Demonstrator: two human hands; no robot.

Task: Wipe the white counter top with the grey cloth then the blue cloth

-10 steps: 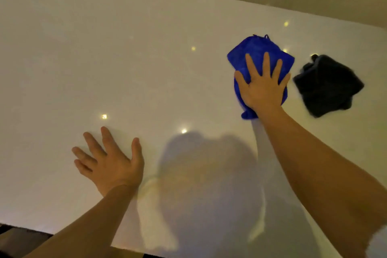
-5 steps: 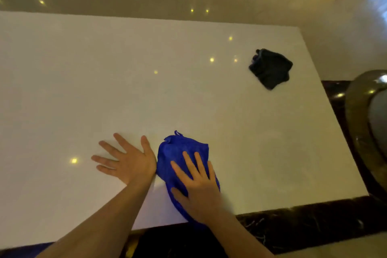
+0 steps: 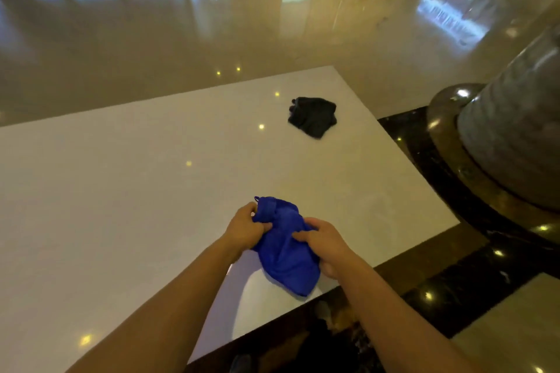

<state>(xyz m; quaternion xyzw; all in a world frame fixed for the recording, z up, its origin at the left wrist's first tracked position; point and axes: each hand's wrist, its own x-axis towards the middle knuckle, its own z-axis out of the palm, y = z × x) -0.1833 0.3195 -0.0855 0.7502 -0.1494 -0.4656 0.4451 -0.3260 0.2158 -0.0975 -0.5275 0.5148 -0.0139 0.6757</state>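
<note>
The blue cloth (image 3: pixel 285 248) is bunched up near the front edge of the white counter top (image 3: pixel 136 191). My left hand (image 3: pixel 245 228) grips its left side and my right hand (image 3: pixel 325 241) grips its right side. The cloth's lower end hangs down to the counter's front edge. The grey cloth (image 3: pixel 313 116), dark and crumpled, lies alone near the far right corner of the counter, well away from both hands.
A glossy beige floor stretches beyond the counter's far edge. To the right stands a large grey stone column (image 3: pixel 515 136) on a round base, with a dark marble floor band (image 3: pixel 448 275) around it. The counter's right corner (image 3: pixel 457 222) is near my right hand.
My left hand left the counter and closed on the blue cloth. My right hand went from pressing flat on it to gripping it. The view has pulled back.
</note>
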